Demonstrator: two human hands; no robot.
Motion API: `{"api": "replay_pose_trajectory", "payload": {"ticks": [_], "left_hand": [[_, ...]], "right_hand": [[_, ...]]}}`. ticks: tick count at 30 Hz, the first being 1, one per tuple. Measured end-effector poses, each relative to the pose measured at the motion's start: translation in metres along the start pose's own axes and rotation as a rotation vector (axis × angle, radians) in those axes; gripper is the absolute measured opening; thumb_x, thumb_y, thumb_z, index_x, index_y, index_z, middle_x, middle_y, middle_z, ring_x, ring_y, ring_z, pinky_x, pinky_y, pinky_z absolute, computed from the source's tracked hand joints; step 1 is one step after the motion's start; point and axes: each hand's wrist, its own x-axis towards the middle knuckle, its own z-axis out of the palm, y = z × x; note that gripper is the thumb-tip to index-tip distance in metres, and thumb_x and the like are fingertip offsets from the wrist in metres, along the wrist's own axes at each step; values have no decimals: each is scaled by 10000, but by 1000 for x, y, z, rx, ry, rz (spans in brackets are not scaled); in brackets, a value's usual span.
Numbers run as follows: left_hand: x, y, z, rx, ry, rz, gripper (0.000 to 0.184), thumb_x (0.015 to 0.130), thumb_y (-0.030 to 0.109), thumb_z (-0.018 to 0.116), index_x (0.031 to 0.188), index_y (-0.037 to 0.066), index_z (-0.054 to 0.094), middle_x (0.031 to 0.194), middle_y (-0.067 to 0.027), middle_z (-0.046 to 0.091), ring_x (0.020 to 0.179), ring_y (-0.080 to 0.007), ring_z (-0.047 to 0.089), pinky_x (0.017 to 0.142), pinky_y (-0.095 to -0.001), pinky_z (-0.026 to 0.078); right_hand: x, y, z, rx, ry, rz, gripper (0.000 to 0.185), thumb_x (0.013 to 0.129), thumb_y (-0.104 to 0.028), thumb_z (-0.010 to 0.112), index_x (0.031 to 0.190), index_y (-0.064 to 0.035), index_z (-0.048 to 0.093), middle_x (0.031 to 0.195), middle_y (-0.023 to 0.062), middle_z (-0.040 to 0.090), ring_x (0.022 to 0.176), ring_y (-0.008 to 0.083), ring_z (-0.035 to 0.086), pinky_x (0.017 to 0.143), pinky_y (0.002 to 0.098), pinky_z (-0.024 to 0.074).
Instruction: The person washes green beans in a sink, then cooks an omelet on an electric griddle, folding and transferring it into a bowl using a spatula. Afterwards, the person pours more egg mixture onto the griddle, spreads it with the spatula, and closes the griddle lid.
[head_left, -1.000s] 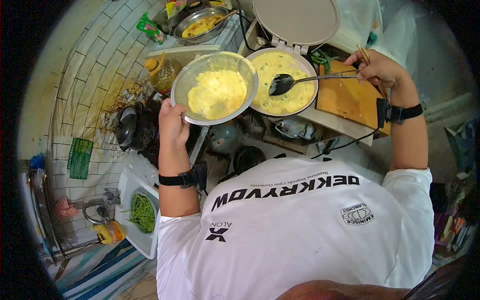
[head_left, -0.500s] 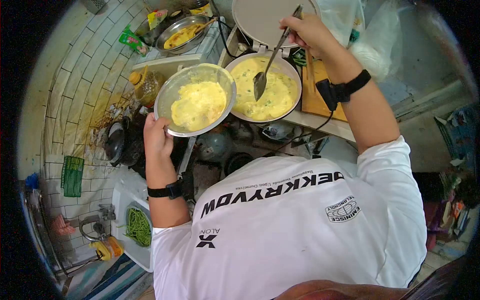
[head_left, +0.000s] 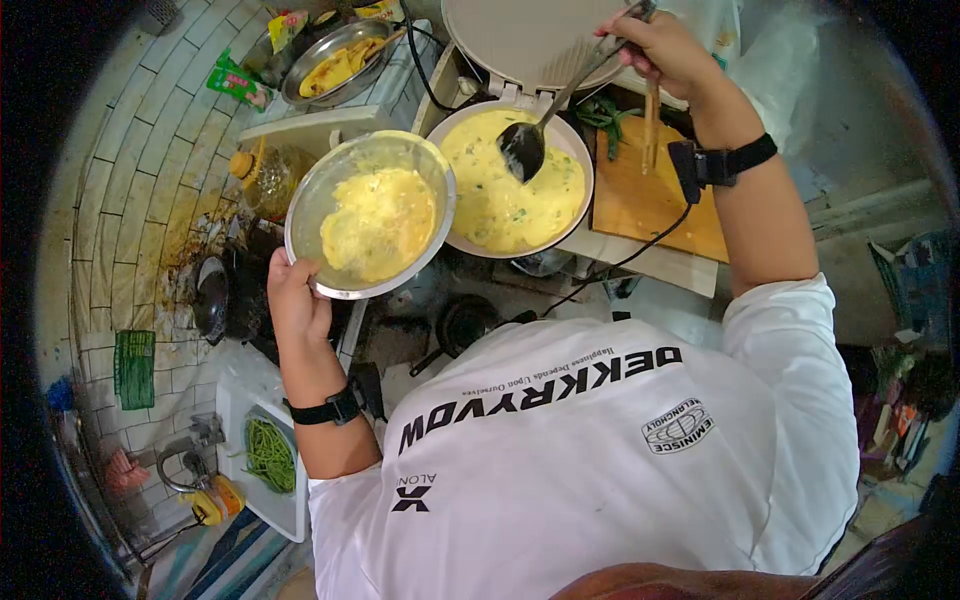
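My left hand [head_left: 300, 292] grips the rim of a metal bowl [head_left: 296, 250] holding yellow batter [head_left: 378, 222]. The bowl is tilted a little and overlaps the left edge of a round electric pan. In my right hand [head_left: 665, 55] are a dark ladle [head_left: 523, 150] and wooden chopsticks [head_left: 650, 125], which point down over the board. The ladle's head is over the yellow batter layer with green bits [head_left: 520, 210] that covers the pan [head_left: 590, 170]; whether it touches cannot be told. The pan's lid [head_left: 530, 40] stands open behind it.
A cutting board [head_left: 625, 205] with green vegetables [head_left: 603, 118] lies right of the pan. A metal dish of yellow food [head_left: 300, 75] stands at the back left, an oil bottle [head_left: 270, 180] nearer. Green beans [head_left: 270, 455] lie in a white basin [head_left: 297, 510]. A black cable crosses the counter's front.
The ladle has swung from the pan's right side to above its batter as my right hand moved up and left. The bowl has shifted slightly left in view.
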Motion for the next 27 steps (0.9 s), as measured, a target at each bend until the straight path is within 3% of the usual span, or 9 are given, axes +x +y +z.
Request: {"api": "replay_pose_trajectory", "payload": {"ticks": [11,21,25,27], "left_hand": [[-3,5,13,31,24,-2,200,726,-87,460,897,15,476,873,-94,589,735,-159,586,655,-264,486],[-2,1,10,36,40,3,188,731,-85,458,880,29,464,850,-84,577,731,-156,579,661,-271,491],[-4,1,11,26,38,17,185,734,-82,457,883,28,463,865,-87,574,730,-154,576,659,-273,488],[-4,0,14,17,40,18,186,735,-81,456,886,27,463,871,-89,575,731,-153,577,661,-275,489]], "right_hand": [[-20,-9,-55,-177,165,-52,214,807,-192,617,692,-11,616,494,25,510,356,94,417,343,235,305],[-7,15,3,-80,135,23,200,827,-160,588,694,-10,588,526,35,528,398,111,451,358,242,325],[-7,30,-21,146,88,15,137,843,-125,579,786,-2,597,544,32,549,396,100,466,359,224,350],[-15,32,-38,29,190,-56,199,876,-229,583,921,-42,635,595,8,543,427,55,428,378,182,291]]}}
